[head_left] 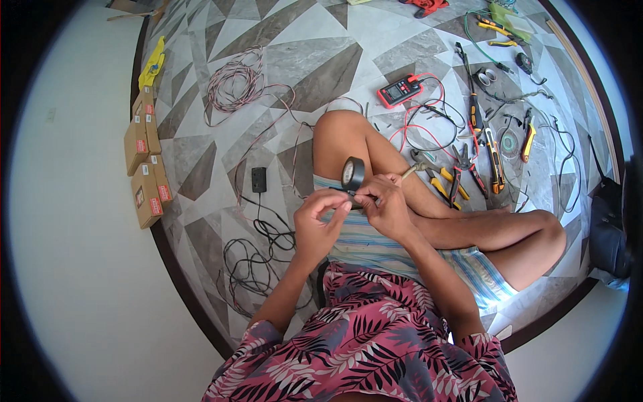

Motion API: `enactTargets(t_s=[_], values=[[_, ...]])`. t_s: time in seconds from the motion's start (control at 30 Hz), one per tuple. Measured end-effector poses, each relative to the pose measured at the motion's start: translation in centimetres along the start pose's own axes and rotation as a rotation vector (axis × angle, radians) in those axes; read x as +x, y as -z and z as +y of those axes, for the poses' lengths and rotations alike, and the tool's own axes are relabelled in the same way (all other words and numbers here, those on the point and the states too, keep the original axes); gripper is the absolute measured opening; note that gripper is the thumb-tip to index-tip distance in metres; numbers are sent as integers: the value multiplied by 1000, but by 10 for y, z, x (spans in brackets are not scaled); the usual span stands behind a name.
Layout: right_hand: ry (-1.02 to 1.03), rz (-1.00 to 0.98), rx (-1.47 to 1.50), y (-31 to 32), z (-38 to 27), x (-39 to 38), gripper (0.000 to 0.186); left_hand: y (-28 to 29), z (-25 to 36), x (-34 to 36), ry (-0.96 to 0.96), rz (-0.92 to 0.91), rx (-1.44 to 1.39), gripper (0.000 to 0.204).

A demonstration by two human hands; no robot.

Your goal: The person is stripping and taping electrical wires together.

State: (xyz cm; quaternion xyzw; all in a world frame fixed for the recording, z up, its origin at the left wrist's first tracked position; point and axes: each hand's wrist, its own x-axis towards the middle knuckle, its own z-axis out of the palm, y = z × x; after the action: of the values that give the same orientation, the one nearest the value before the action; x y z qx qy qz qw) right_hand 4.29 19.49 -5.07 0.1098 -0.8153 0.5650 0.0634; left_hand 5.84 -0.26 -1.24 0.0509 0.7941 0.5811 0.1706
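Fingertips of the left hand (317,220) and the right hand (388,209) are pinched close to each other on a thin dark strand (351,193), on the person's side of the red-and-black multimeter (400,90) and to its left; what shows of the strand lies crosswise, its long axis running roughly left to right, though it is too small to make out fully. Just beyond the fingertips, likewise left of the multimeter, a roll of black tape (359,174) stands on edge, its ring face turned leftward, with a smooth dark outer band and paler core.
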Motion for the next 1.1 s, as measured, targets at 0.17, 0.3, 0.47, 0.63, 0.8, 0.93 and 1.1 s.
enactTargets(t_s=[0.17,0.3,0.47,0.63,0.8,0.93,1.1], values=[[2,3,65,12,-3,4,7,-23,-4,10,3,98,-71,76],[-23,-63,167,23,-2,6,7,-31,2,26,-247,20,-365,84],[-80,-137,263,38,2,7,9,-22,7,36,-169,-139,-517,79],[-124,-129,338,41,2,5,9,-15,-2,49,-233,-107,-79,43],[-63,-39,257,36,-1,3,7,-16,1,49,-575,104,306,24],[-86,0,173,25,-5,-1,8,-23,13,34,-391,160,338,23],[-10,7,72,17,-7,-3,9,-21,13,34,-506,185,414,22]])
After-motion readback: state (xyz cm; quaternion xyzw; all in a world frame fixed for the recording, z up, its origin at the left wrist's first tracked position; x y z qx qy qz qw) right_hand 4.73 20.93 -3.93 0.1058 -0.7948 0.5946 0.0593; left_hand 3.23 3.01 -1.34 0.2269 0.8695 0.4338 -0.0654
